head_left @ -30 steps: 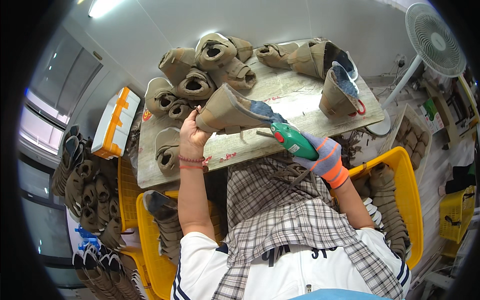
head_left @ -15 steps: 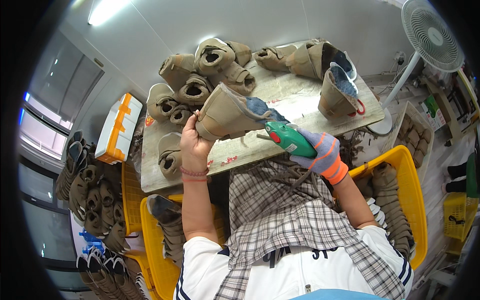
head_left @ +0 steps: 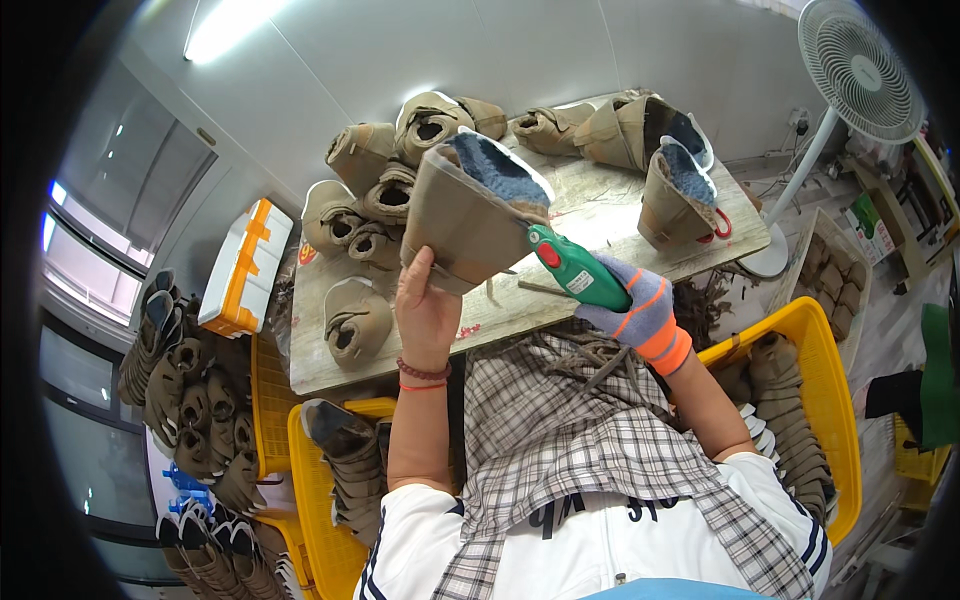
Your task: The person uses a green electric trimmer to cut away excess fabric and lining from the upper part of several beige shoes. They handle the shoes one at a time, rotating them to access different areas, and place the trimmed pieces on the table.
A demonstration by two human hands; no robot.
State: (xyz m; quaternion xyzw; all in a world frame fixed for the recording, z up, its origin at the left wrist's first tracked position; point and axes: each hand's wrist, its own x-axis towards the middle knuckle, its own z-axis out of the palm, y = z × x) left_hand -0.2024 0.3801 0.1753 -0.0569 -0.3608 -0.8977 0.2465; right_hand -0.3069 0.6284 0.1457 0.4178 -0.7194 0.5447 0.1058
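Note:
My left hand [head_left: 424, 312] grips a tan boot upper [head_left: 468, 215] with a blue fleece lining, holding it up over the wooden table [head_left: 600, 215]. My right hand [head_left: 640, 312], in a grey glove with orange stripes, holds a green hand tool [head_left: 578, 268] with a red button. The tool's tip touches the boot upper's lower edge. Several more tan boot uppers [head_left: 380, 190] are piled at the table's far side.
Another tan boot upper [head_left: 672, 198] stands at the table's right end. Yellow crates [head_left: 800, 350] of boot parts sit at both sides of my lap. A white fan [head_left: 858, 60] stands at the right, and a white and orange box [head_left: 244, 268] at the left.
My left hand has raised and turned the boot upper, so its blue lining now faces up. The right hand with the green tool stays at the upper's edge.

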